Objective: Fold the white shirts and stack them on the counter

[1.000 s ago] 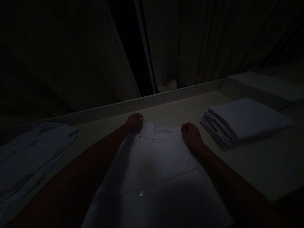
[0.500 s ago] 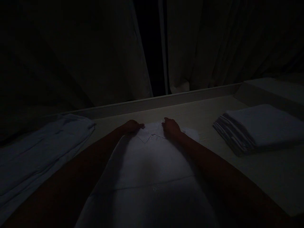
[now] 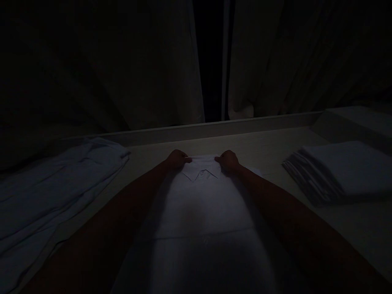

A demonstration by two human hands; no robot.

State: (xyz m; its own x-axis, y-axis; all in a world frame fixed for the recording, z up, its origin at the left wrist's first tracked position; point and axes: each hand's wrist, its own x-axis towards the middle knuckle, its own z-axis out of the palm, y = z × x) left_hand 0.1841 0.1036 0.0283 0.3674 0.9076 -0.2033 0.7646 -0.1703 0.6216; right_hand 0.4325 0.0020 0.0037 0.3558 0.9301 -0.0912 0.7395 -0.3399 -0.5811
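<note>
2 hands work one white shirt (image 3: 202, 204) in very dim light. Far left, loose pale garments (image 3: 55, 183) lie rumpled on the table (image 3: 263, 143), apart from the work. The left hand (image 3: 177, 159) is closed, its fingers pinching the left end of the collar (image 3: 202, 169); the right hand (image 3: 228, 160) is closed the same way on the right end. Gripping both ends likely keeps the collar taut and square. The shirt lies flat, front up, between the forearms, collar toward the table's far edge, with 1 crease across its body. At right, a neat stack of folded cloth (image 3: 339, 171) sits well clear. Curtains (image 3: 153, 61) hang behind.
</note>
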